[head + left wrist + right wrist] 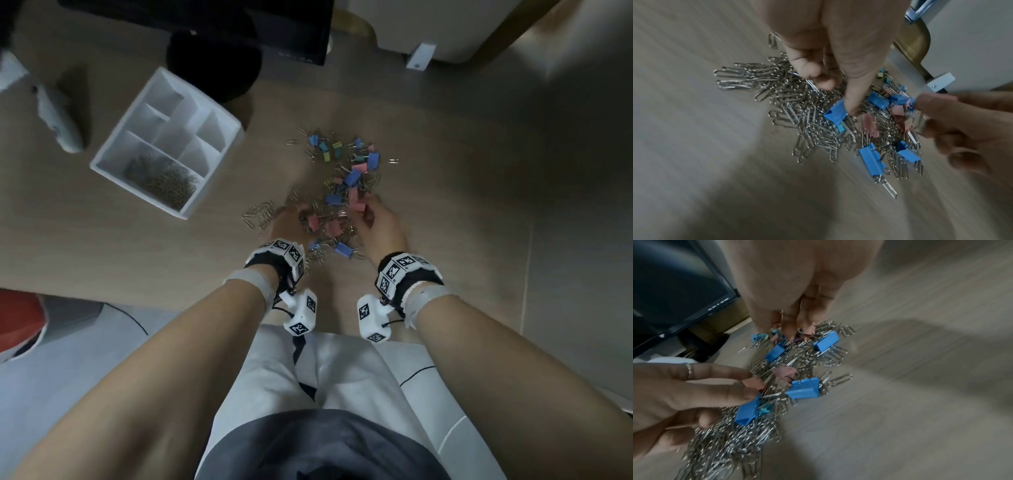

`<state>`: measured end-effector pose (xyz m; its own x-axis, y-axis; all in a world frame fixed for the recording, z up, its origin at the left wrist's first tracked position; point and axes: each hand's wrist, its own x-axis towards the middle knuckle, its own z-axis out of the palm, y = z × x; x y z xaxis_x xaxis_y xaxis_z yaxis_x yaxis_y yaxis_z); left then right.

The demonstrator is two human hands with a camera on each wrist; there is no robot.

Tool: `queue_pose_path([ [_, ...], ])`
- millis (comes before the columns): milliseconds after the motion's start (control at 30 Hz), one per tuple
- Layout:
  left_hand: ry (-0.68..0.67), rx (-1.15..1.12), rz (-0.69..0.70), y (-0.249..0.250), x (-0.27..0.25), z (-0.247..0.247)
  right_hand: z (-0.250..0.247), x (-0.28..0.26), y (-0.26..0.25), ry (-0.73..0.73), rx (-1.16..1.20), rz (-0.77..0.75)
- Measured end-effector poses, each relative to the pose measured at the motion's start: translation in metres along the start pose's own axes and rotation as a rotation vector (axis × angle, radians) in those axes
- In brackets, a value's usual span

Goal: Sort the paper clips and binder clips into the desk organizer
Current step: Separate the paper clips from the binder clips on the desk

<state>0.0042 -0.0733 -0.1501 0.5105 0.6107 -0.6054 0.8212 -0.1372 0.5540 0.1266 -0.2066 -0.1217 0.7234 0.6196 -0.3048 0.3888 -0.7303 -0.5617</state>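
Note:
A mixed pile of silver paper clips and blue, pink, green and yellow binder clips lies mid-desk. The white desk organizer stands to its left, with paper clips in its front compartment. My left hand is on the pile's near left side, with its fingers stretched out. One tip presses a blue binder clip and others touch a pink binder clip. My right hand reaches into the near right side, fingertips bunched and pinching a pink binder clip.
A black monitor and its base stand behind the organizer. A white device lies at the far left. The desk's near edge runs just below my wrists. Bare wood lies right of the pile.

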Motion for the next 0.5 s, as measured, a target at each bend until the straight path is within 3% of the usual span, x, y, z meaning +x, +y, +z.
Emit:
queue_pose_path([
  [133,-0.005,0.06,0.039,0.008,0.003,0.001,-0.023,-0.009,0.021,0.037,-0.21,0.227],
  [267,0.025,0.085,0.015,0.01,0.004,0.004,-0.029,-0.02,0.034,0.047,-0.213,0.394],
  [367,0.045,0.106,0.03,0.01,0.007,0.001,-0.022,-0.026,0.029,0.113,-0.164,0.275],
  [500,0.048,0.055,0.049,0.006,0.007,-0.003,-0.006,-0.022,0.011,-0.174,-0.126,0.069],
])
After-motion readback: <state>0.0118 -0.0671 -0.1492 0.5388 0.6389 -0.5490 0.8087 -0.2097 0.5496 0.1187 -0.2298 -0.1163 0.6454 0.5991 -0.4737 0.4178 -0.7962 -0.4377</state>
